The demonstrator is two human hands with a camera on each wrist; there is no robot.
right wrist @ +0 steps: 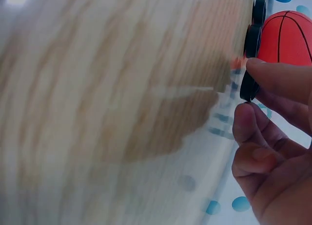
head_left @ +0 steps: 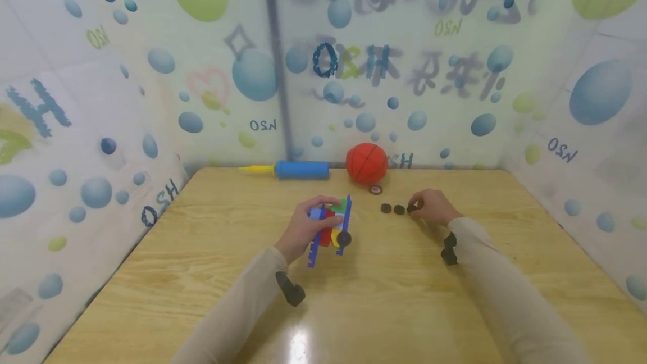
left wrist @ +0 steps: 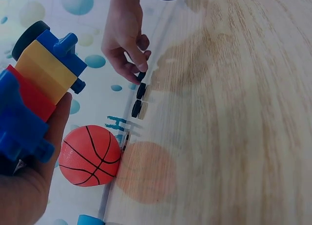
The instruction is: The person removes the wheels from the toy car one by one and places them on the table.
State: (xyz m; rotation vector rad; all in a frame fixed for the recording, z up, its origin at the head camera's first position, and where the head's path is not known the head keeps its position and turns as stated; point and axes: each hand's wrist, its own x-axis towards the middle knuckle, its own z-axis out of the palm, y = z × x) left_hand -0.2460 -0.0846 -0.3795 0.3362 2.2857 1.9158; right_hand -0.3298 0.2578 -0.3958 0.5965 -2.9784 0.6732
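Note:
My left hand (head_left: 299, 229) grips a toy vehicle of plastic building blocks (head_left: 328, 228), raised over the table. Blue strips run along its two sides, with red, yellow, green and white blocks between them. One black wheel (head_left: 343, 239) is fitted at its near right corner; in the left wrist view a black wheel (left wrist: 30, 39) also shows at the end of the vehicle. Farther right, my right hand (head_left: 431, 206) pinches a loose black wheel (right wrist: 248, 86) at its edges between thumb and finger. Two more black wheels (head_left: 386, 208) lie in a row beside it.
A red toy basketball (head_left: 367, 163) rests at the back of the wooden table (head_left: 212, 296), with a small ring-shaped disc (head_left: 376, 190) in front. Left of the ball lies a blue pump (head_left: 302, 170) with a yellow nozzle. Patterned walls (head_left: 232, 145) enclose the back and sides.

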